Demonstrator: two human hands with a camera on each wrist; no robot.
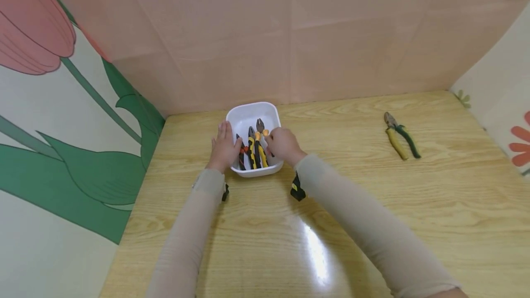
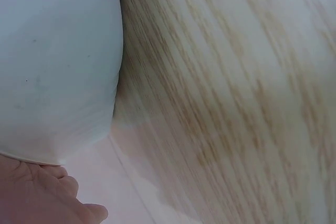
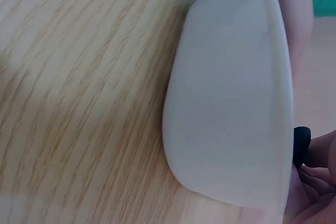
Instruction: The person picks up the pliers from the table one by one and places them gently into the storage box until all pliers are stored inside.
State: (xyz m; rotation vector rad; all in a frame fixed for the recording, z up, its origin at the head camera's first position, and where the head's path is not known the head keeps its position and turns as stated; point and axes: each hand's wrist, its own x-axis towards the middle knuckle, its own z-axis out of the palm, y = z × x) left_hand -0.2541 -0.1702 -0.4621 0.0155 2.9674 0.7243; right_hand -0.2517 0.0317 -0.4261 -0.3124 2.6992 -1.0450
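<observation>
A white plastic tub with round corners (image 1: 252, 173) sits on the light brown wooden table (image 1: 248, 224), near the back edge. A person reaches to it with both hands.

The left hand (image 1: 223, 148) rests on the left rim. Its fingers look mostly straight and close together, and the thumb is spread away from them, over the inside of the tub.

The right hand (image 1: 285, 144) is at the right rim. Its fingers are bent and pinch a black, rounded tool end (image 3: 301, 145) just past the rim. The hand hides most of that tool, so I cannot tell its whole shape.

In the tub, side by side, lie pliers with red and black handles (image 1: 242, 160), nearest the left thumb, then pliers with yellow and black handles (image 1: 250, 144). Next to them, near the right fingers, is a dark pliers head (image 1: 260, 125) with orange bits under it. I cannot tell if the right hand's tool is part of it.

Well apart, to the right, pliers with one yellow and one green handle (image 1: 402, 131) lie on the table, their legs spread.

Long beige sleeves (image 1: 348, 215) cover the arms. A pinkish-tan sheet (image 1: 290, 36) hangs behind the table. The left wall (image 1: 95, 118) has a big pink flower and green leaves, and a red flower (image 1: 522, 139) is on the right wall.
</observation>
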